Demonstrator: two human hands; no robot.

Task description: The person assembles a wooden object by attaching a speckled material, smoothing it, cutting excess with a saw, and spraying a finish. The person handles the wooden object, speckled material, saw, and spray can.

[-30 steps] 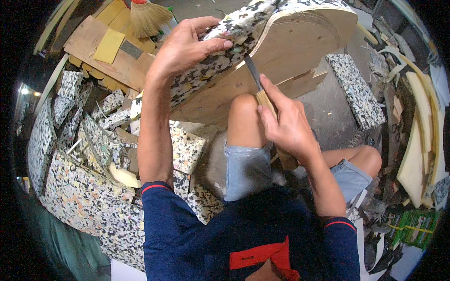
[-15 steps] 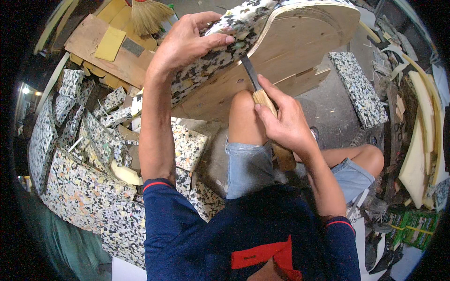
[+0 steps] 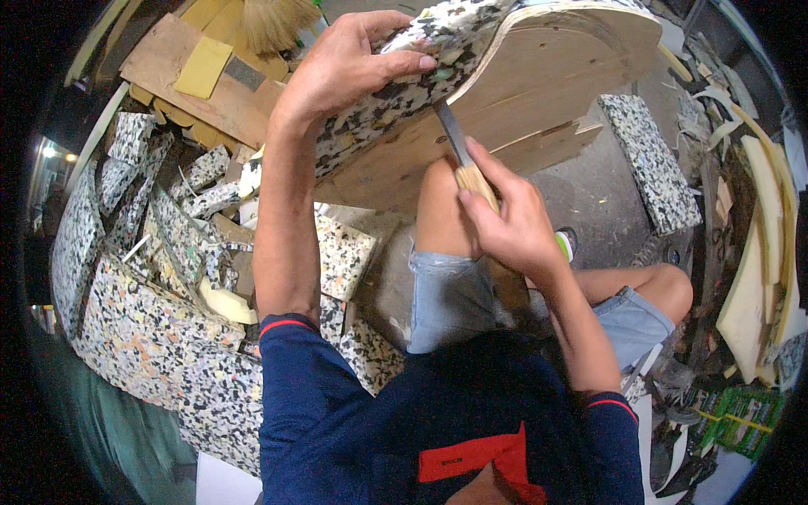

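A curved plywood frame (image 3: 555,63) is propped up in front of me, bare wood facing me. Speckled black-and-white foam (image 3: 370,114) covers its left side and runs along the curved edge. My left hand (image 3: 349,71) grips the foam's upper edge, thumb lying across the near face and the other fingers partly hidden behind it. In my right hand (image 3: 513,215) is a chisel-like tool (image 3: 454,135) with a flat dark blade and a wooden handle. Its tip touches the seam where foam meets plywood, just below my left thumb. My bent knee (image 3: 442,198) is under the frame.
Speckled foam offcuts (image 3: 168,337) pile up on the left. A foam block (image 3: 648,164) lies on the floor at right, near curved cream foam strips (image 3: 753,261). Plywood boards (image 3: 194,76) and a straw broom (image 3: 278,21) are at the far left. A green package (image 3: 741,421) lies lower right.
The frame and both hands appear slightly farther right in view. The blade tip stays at the foam seam, and both grips are the same.
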